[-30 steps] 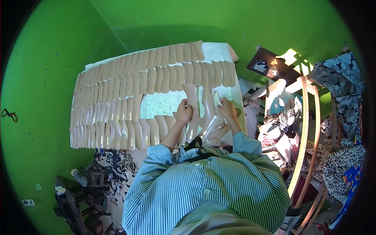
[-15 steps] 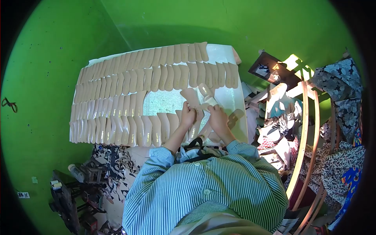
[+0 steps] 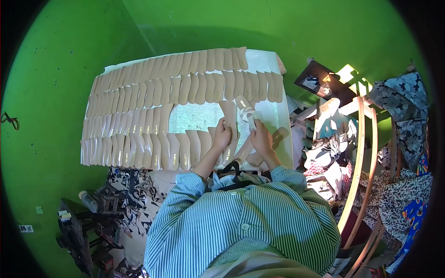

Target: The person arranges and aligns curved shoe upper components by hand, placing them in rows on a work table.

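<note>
Tan shoe insoles (image 3: 214,88), many with gold lettering at the heel, lie in overlapping rows on a white-covered table (image 3: 287,139). My left hand (image 3: 223,134) has its fingers closed on a single tan insole (image 3: 227,113), its wide end pointing away from me. To its right, my right hand (image 3: 261,137) pinches a pale, shiny strip (image 3: 251,119). Just beyond that strip shows the lettered end of another insole (image 3: 242,102). Below and between my hands, more loose insoles (image 3: 244,150) lie at angles near the table's front edge.
A green wall (image 3: 194,23) borders the table at the back and left. On the right are a framed picture (image 3: 320,79), wooden rails (image 3: 356,162) and heaped patterned cloth (image 3: 401,194). Dark scraps (image 3: 143,194) litter the floor at left, beside a dark wooden stool (image 3: 76,236).
My right hand and the pale strip have drawn away from the insole in my left hand, which now stands more upright in view. The camera view has shifted slightly.
</note>
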### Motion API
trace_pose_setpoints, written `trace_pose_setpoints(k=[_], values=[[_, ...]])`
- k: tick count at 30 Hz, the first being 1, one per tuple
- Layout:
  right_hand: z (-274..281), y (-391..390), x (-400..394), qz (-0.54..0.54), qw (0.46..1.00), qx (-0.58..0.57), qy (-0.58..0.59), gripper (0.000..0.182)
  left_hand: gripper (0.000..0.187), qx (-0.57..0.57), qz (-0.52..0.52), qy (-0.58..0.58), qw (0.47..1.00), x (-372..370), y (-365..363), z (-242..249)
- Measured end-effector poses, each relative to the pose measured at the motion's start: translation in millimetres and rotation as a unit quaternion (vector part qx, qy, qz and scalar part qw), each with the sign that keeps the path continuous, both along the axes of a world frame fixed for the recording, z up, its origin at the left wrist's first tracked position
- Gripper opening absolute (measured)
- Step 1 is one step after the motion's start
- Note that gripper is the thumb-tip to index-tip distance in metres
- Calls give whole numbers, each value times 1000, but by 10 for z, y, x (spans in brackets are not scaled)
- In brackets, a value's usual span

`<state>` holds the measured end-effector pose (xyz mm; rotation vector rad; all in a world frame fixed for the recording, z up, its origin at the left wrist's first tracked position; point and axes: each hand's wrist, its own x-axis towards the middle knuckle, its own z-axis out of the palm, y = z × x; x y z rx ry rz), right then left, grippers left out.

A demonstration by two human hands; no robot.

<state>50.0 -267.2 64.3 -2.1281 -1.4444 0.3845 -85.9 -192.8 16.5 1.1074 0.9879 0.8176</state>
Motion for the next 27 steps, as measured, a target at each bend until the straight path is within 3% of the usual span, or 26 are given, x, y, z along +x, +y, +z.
trace_pose_setpoints(k=[2, 4, 11, 13, 14, 16, 17, 19, 21, 23, 25, 27], values=[[81, 44, -45, -18, 999, 20, 32, 26, 37, 7, -15, 2, 1000, 14, -8, -23], [165, 85, -108, -26, 989, 137, 56, 24, 38, 15, -30, 4, 999, 31, -21, 23], [761, 73, -103, -54, 966, 231, 105, 22, 37, -17, -24, -12, 999, 27, 6, 45], [815, 78, -113, -35, 953, 278, 115, 19, 35, -22, -29, -4, 999, 40, 10, 154], [763, 95, -97, -36, 953, 279, 114, 19, 33, -76, -18, -27, 997, 50, 2, 208], [569, 156, -67, 72, 940, 317, 98, 17, 30, -130, -6, -51, 990, 59, 5, 257], [491, 159, -70, 74, 940, 318, 98, 17, 28, -155, -12, -97, 983, 59, 20, 250], [392, 127, -100, 176, 944, 276, 36, 16, 26, -178, -18, -143, 973, 54, 99, 52], [317, 74, -124, 194, 951, 237, 34, 17, 21, -157, -16, -288, 945, 34, 181, -102], [255, 26, -133, 226, 961, 157, 33, 18, 19, -154, 20, -252, 955, 44, 175, -81], [327, 35, -107, 226, 961, 153, 39, 17, 18, -150, 57, -214, 963, 28, 171, -10], [442, 63, -60, 225, 962, 150, 44, 17, 19, -145, 107, -97, 979, -16, 182, 52]])
